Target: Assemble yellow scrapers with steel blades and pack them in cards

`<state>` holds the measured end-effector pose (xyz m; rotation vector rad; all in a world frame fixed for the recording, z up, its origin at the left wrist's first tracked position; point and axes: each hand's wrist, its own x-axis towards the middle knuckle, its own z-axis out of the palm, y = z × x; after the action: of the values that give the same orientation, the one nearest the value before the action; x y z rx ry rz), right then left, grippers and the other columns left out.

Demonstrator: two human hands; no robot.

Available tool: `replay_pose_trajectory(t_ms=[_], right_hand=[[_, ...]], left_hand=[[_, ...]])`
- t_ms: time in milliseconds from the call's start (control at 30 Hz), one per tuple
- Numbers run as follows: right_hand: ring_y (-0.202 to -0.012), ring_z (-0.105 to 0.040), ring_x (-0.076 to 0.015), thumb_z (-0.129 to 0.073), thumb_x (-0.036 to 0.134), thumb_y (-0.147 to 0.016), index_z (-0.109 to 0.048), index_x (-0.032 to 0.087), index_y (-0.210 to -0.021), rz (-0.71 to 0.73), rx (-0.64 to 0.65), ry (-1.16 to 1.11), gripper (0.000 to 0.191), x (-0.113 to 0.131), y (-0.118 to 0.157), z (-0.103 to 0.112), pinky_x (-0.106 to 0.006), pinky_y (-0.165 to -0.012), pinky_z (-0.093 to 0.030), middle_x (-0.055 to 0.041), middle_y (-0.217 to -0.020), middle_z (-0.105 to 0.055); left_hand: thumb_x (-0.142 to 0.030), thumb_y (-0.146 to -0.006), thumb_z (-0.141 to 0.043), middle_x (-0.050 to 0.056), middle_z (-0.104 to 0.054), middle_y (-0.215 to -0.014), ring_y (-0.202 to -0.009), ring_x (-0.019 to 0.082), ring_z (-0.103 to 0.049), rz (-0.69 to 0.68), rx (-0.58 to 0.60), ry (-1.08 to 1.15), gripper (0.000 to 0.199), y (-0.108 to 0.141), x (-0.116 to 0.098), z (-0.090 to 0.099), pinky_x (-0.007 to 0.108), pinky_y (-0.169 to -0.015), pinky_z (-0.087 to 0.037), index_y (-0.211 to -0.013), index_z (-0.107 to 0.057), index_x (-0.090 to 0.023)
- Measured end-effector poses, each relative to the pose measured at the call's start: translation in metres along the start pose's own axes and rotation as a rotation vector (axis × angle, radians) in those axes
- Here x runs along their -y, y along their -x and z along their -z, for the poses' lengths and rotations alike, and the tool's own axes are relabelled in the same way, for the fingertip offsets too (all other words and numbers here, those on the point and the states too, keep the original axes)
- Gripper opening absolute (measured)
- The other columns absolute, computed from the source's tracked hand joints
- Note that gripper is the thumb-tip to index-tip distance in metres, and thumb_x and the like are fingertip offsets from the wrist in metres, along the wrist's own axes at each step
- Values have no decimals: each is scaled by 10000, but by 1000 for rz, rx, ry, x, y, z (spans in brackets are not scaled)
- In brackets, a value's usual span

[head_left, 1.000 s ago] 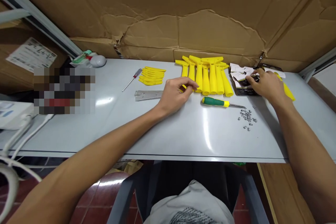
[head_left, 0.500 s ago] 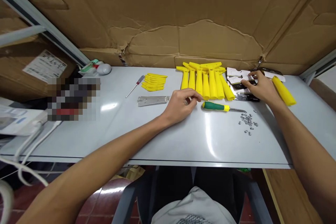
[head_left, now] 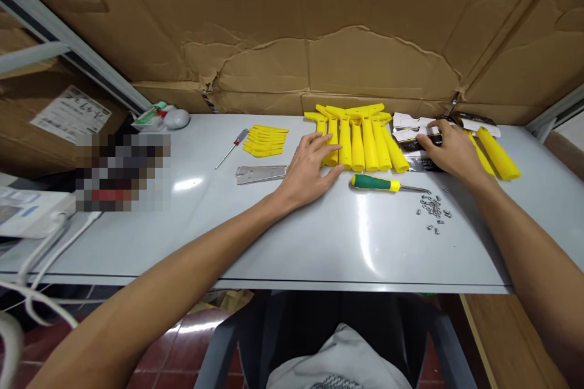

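My left hand (head_left: 310, 170) lies with fingers spread, its fingertips over the lower ends of the leftmost yellow plastic handles (head_left: 368, 149). Several of these T-shaped handles stand side by side in a row. On the right, my right hand (head_left: 451, 149) rests on black-and-white packaging cards (head_left: 413, 123), thumb and fingers apart. Whether it grips a card I cannot see for certain. Just in front of the handles is a green-and-yellow screwdriver (head_left: 374, 183), its tip at a pile of small screws (head_left: 433, 206). A flat metal plate (head_left: 260, 174) is partly hidden behind my left wrist.
Thin yellow pieces (head_left: 264, 141) lie in a stack beside a small screwdriver (head_left: 232, 148). Two more yellow pieces (head_left: 499, 153) are right of my right hand. A computer mouse (head_left: 176, 118) and white cables (head_left: 68, 249) are at the left. Cardboard (head_left: 274, 24) walls the back.
My left hand has gone from loosely curled on the table to spread fingers over the handles. My right hand stays at the cards; a second yellow piece now shows beside its wrist.
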<state>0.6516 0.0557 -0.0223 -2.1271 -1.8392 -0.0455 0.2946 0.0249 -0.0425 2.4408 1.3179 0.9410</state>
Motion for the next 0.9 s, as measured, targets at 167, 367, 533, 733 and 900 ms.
replay_pose_trajectory(t_ms=[167,367,533,733,900], right_hand=[[-1334,-491,-391,-383,615,-1055,-686,167,-1353,-92,-268,121,618,-35,-9,27,-510,-1091,-385,-265,-1341,-645],[-1088,-568,-338,-632,600,-947,-703,197,-1286,-324,-13,100,531,-81,-20,16,-449,-891,-424,-250,-1272,-638],[-1148,-555,-319,-623,480,-969,-671,176,-1333,-274,-65,80,476,-73,-20,1,-422,-936,-411,-255,-1368,-598],[-1051,-567,-289,-676,489,-930,-698,151,-1193,-241,-24,84,429,-77,-23,11,-392,-925,-451,-202,-1176,-676],[-1023,-556,-331,-655,484,-926,-699,177,-865,-226,40,125,316,-79,-22,17,-436,-899,-462,-188,-896,-677]], left_hand=[[-284,-1012,-660,135,-528,-1643,-1572,322,-384,78,28,-23,412,2,3,-5,570,-1335,-354,-1403,-686,-157],[-281,-1026,-648,121,-527,-1651,-1597,324,-336,73,58,-27,455,3,2,-5,563,-1350,-333,-1464,-662,-159],[-308,-1048,-632,121,-520,-1654,-1589,328,-339,64,84,-39,459,1,3,-4,582,-1341,-340,-1492,-657,-194],[-322,-1045,-638,127,-550,-1626,-1552,335,-378,37,71,-75,441,0,7,-4,593,-1327,-358,-1467,-691,-207],[-338,-1058,-602,122,-560,-1618,-1535,331,-387,20,69,-77,430,-1,10,-4,630,-1302,-377,-1463,-693,-227]])
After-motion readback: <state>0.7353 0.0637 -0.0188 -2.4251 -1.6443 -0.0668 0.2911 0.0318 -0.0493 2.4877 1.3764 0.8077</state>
